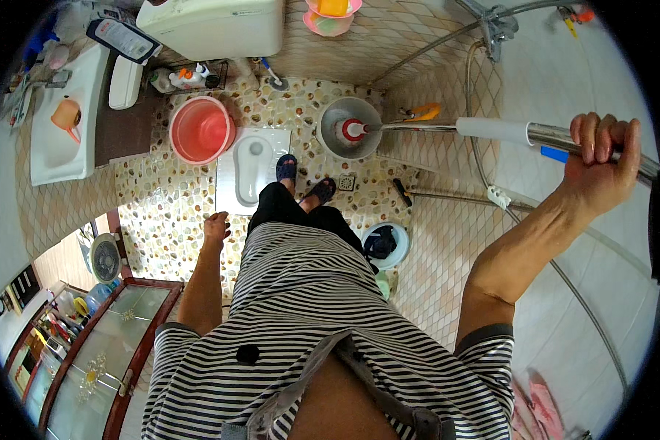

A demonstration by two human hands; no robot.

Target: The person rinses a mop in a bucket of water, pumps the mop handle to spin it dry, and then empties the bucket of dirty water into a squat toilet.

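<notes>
My right hand (605,146) is closed around the metal pole (555,136) of a long-handled tool with a white sleeve, at the right. The pole runs left to a red and white head (355,130) inside a grey round bucket (330,146) on the floor; what kind of tool it is I cannot tell. My left hand (216,226) hangs over the floor at the left of my body, its fingers loosely curled with nothing seen in them. It is below the white squat toilet (252,170) in the picture.
A pink basin (202,130) stands beside the squat toilet. At the left are a washbasin (41,143) and a glass door (99,357). Near my feet lie a floor drain (347,182) and a pale blue bucket (399,253) with dark cloth. Hoses hang along the right wall.
</notes>
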